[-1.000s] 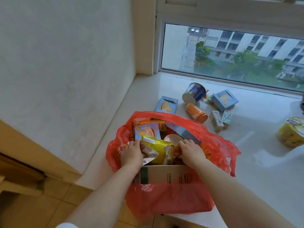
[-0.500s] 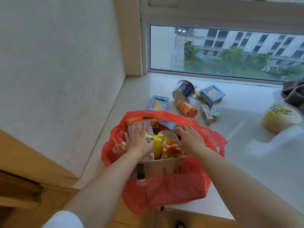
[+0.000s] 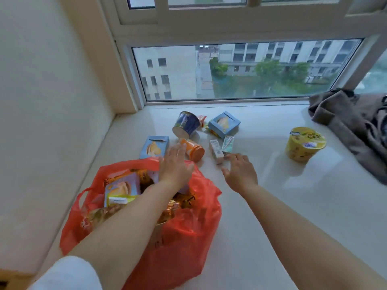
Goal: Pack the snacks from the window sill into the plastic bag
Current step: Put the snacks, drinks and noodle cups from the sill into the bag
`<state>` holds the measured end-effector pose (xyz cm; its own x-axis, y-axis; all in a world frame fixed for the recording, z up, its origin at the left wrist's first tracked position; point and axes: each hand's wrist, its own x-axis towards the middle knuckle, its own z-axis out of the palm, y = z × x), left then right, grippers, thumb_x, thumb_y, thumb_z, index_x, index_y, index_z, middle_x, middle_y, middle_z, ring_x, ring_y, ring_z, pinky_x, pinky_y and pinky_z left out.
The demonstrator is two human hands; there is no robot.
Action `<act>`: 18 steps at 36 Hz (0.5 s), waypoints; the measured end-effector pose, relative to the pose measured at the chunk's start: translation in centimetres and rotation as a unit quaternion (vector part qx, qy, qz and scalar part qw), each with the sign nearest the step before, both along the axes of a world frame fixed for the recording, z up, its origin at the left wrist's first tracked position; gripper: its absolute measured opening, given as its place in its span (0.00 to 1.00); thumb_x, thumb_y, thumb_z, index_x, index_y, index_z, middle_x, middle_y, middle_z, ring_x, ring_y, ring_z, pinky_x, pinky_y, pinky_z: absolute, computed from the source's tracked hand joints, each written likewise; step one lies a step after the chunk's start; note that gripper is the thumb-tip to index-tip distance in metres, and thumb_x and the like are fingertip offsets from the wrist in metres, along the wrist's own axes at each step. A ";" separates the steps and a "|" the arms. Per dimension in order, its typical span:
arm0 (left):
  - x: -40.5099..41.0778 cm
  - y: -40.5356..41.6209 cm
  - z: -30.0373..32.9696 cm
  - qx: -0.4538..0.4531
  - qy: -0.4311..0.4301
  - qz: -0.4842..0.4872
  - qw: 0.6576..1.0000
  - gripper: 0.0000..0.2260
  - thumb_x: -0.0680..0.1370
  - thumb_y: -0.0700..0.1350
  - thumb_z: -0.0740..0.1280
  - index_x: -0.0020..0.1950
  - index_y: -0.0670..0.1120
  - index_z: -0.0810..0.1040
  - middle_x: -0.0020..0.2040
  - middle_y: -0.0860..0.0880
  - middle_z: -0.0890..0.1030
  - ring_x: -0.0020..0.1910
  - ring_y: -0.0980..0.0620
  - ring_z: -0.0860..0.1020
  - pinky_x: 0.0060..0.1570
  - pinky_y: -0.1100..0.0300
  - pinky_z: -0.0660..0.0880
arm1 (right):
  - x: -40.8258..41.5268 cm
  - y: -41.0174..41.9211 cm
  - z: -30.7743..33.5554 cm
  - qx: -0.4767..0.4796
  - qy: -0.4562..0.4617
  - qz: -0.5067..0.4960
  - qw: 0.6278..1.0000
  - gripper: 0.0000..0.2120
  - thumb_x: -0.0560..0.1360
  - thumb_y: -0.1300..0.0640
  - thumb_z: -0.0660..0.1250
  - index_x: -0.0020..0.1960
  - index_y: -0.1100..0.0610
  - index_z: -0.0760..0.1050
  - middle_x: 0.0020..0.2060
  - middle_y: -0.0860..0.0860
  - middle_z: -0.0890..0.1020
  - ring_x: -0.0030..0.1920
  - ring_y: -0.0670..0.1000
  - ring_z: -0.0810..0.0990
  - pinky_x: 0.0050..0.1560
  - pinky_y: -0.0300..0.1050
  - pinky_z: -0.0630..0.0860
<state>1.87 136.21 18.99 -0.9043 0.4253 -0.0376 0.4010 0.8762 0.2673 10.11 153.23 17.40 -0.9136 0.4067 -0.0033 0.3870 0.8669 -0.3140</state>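
A red plastic bag (image 3: 184,233) stands open at the sill's front left, holding several snack packs and boxes. My left hand (image 3: 174,166) hovers open above the bag's far rim, fingertips by an orange cup (image 3: 193,150) lying on its side. My right hand (image 3: 239,171) is open over the sill, fingers next to a small white carton (image 3: 215,150) and a green carton (image 3: 227,144). Farther back lie a blue cup (image 3: 186,124), a blue box (image 3: 224,124) and another blue box (image 3: 154,147). A yellow bowl (image 3: 304,143) stands to the right.
The white window sill (image 3: 272,216) runs from the left wall to a crumpled grey cloth (image 3: 354,126) at the right. The window pane (image 3: 240,70) closes off the back. A small snack packet (image 3: 202,119) lies between the blue cup and blue box.
Both hands have left the inside of the bag and moved forward over the sill toward the loose snacks. The camera has tilted up and shows more of the window.
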 end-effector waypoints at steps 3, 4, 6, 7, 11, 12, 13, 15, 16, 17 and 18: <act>0.2 5.4 -0.3 0.016 -0.011 0.008 1.000 0.29 0.78 0.53 0.60 0.76 0.47 0.55 0.76 0.47 0.56 0.75 0.47 0.53 0.74 0.46 0.51 | 0.5 4.9 -0.6 -0.010 -0.018 0.000 1.000 0.22 0.77 0.50 0.60 0.70 0.56 0.65 0.67 0.54 0.70 0.67 0.55 0.65 0.66 0.48 0.63; 0.4 7.4 -0.3 0.012 -0.013 0.007 1.000 0.28 0.78 0.51 0.61 0.76 0.47 0.56 0.76 0.47 0.58 0.75 0.46 0.55 0.73 0.46 0.51 | 0.6 6.5 -0.9 -0.013 -0.027 0.003 1.000 0.23 0.77 0.50 0.60 0.70 0.56 0.65 0.67 0.54 0.69 0.68 0.55 0.64 0.66 0.47 0.63; 0.7 11.2 -0.6 0.012 -0.019 0.003 1.000 0.28 0.77 0.50 0.62 0.75 0.47 0.58 0.74 0.46 0.60 0.73 0.46 0.57 0.73 0.47 0.52 | 0.6 9.7 -1.5 -0.017 -0.048 0.013 0.999 0.23 0.78 0.50 0.60 0.70 0.55 0.64 0.67 0.54 0.68 0.68 0.55 0.63 0.66 0.47 0.62; 0.7 13.1 -0.8 0.021 -0.027 0.003 0.999 0.28 0.77 0.50 0.62 0.75 0.48 0.58 0.74 0.47 0.60 0.73 0.47 0.58 0.73 0.47 0.51 | 0.5 11.3 -1.7 -0.019 -0.057 0.017 0.998 0.23 0.78 0.50 0.59 0.71 0.55 0.63 0.67 0.53 0.68 0.68 0.55 0.63 0.66 0.47 0.62; 0.9 19.0 -2.0 0.044 -0.059 0.014 0.997 0.28 0.76 0.48 0.63 0.75 0.48 0.59 0.74 0.48 0.62 0.73 0.47 0.59 0.73 0.49 0.54 | -0.7 16.4 -2.7 -0.030 -0.076 0.021 0.996 0.22 0.78 0.50 0.59 0.71 0.55 0.62 0.67 0.53 0.68 0.68 0.54 0.63 0.65 0.47 0.62; 0.9 19.9 -2.5 0.036 -0.062 0.019 0.997 0.28 0.76 0.48 0.63 0.75 0.48 0.59 0.74 0.47 0.63 0.72 0.47 0.60 0.72 0.50 0.54 | -0.9 17.2 -3.0 -0.037 -0.082 0.021 0.996 0.22 0.78 0.50 0.59 0.71 0.55 0.62 0.67 0.53 0.68 0.68 0.54 0.63 0.65 0.47 0.62; 0.8 20.5 -3.1 0.026 -0.067 0.025 0.997 0.27 0.76 0.48 0.63 0.75 0.48 0.60 0.73 0.47 0.63 0.72 0.46 0.61 0.71 0.51 0.55 | -1.2 17.9 -3.3 -0.046 -0.091 0.021 0.995 0.22 0.78 0.51 0.59 0.71 0.55 0.62 0.67 0.53 0.67 0.68 0.54 0.63 0.65 0.47 0.62; 0.2 21.2 -4.3 0.016 -0.083 0.048 0.995 0.27 0.76 0.48 0.63 0.74 0.48 0.61 0.73 0.46 0.64 0.71 0.46 0.62 0.70 0.52 0.57 | -1.8 19.0 -4.1 -0.060 -0.110 0.026 0.992 0.22 0.79 0.51 0.58 0.71 0.55 0.62 0.68 0.53 0.66 0.68 0.54 0.62 0.65 0.48 0.62; -0.2 21.4 -4.8 0.015 -0.093 0.060 0.994 0.27 0.76 0.48 0.63 0.74 0.48 0.61 0.72 0.47 0.64 0.71 0.46 0.62 0.69 0.52 0.58 | -2.1 19.6 -4.5 -0.064 -0.120 0.030 0.990 0.22 0.79 0.51 0.58 0.71 0.55 0.61 0.68 0.53 0.66 0.69 0.54 0.62 0.65 0.48 0.62; -0.6 21.7 -5.4 0.015 -0.103 0.072 0.992 0.27 0.76 0.48 0.63 0.74 0.49 0.62 0.72 0.47 0.64 0.71 0.46 0.62 0.69 0.52 0.60 | -2.5 20.1 -5.0 -0.066 -0.129 0.034 0.989 0.22 0.79 0.51 0.58 0.71 0.55 0.61 0.68 0.53 0.66 0.69 0.54 0.62 0.65 0.48 0.62; -1.0 21.9 -5.9 0.015 -0.113 0.081 0.990 0.27 0.76 0.48 0.63 0.74 0.49 0.62 0.72 0.47 0.64 0.71 0.47 0.62 0.68 0.53 0.60 | -2.9 20.6 -5.5 -0.067 -0.137 0.037 0.988 0.22 0.79 0.51 0.57 0.71 0.55 0.61 0.68 0.53 0.66 0.69 0.54 0.62 0.65 0.48 0.62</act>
<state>0.87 158.06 13.14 -0.9310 0.2783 -0.2362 0.1821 0.9150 0.3600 7.25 173.81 11.90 -0.8980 0.3177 -0.3043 0.4106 0.8536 -0.3206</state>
